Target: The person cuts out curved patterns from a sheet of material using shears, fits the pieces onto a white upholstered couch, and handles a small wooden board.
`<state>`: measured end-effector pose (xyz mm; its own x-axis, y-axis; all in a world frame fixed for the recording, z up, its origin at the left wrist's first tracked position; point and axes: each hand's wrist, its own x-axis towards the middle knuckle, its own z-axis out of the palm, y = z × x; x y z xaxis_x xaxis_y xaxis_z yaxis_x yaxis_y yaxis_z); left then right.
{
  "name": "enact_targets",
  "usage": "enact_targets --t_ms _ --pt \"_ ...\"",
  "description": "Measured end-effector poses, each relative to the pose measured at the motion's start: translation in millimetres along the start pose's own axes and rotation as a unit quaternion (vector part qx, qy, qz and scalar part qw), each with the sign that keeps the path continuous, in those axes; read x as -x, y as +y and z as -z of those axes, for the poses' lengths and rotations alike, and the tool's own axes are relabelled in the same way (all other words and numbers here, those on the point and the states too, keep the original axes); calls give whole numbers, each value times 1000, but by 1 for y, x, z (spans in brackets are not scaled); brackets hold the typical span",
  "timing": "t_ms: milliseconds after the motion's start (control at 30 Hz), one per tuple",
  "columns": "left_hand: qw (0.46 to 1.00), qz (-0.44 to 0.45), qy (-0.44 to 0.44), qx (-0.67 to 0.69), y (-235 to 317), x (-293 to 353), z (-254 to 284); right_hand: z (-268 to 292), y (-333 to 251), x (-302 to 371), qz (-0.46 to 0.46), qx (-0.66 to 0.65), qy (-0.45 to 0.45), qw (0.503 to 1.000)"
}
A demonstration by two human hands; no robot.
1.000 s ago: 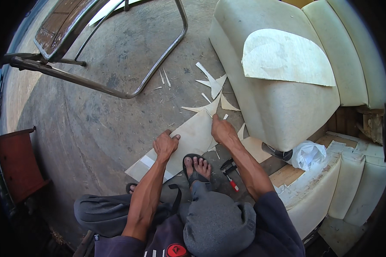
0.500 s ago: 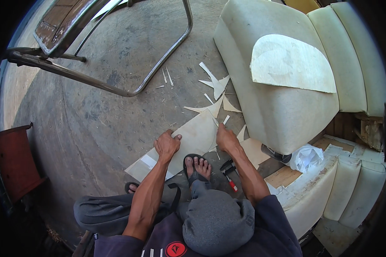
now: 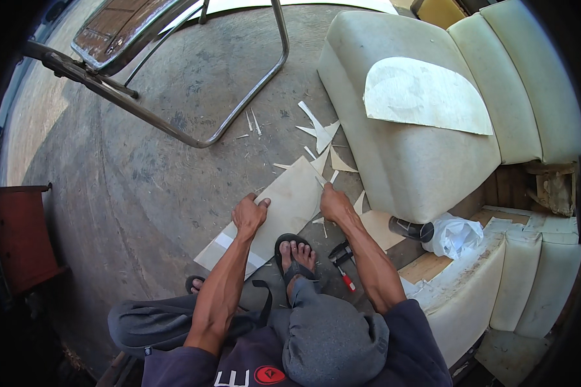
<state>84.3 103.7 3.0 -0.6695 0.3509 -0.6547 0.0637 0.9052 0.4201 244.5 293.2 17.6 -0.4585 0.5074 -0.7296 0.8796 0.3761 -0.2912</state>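
A flat cream-coloured board with a pale strip across its near end lies on the floor in front of me. My left hand grips its left edge, thumb on top. At the board's right edge, my right hand is closed around a slim cutter; only its thin tip shows, the rest hidden in the fist. Just beyond the board lie pointed offcuts of similar pale material, some partly under its far end. My sandalled foot is beside the board's near right side.
A cream padded seat stands at the right with a rounded pale panel on it. Nearer are a white plastic bag, a dark cup and a red-handled clamp. A metal-framed chair stands far left, a red-brown metal piece at left.
The board has turned slightly, its far end shifting away and left over the offcuts. My right hand keeps the cutter near its right edge. The whole view has shifted a little.
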Motion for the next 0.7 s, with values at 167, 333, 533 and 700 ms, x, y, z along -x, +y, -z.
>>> enact_targets --t_ms 167,333,533,700 --pt "998 -36 14 -44 -14 -3 -8 12 -26 -9 -13 24 4 1000" --pt "999 9 23 -21 3 5 -11 9 -22 1 -32 0 -1 999" --pt "999 23 33 -31 12 10 -12 -10 -4 14 -50 -21 9 998" --pt "999 28 22 -33 15 6 -8 -19 -8 24 -69 -50 14 996"
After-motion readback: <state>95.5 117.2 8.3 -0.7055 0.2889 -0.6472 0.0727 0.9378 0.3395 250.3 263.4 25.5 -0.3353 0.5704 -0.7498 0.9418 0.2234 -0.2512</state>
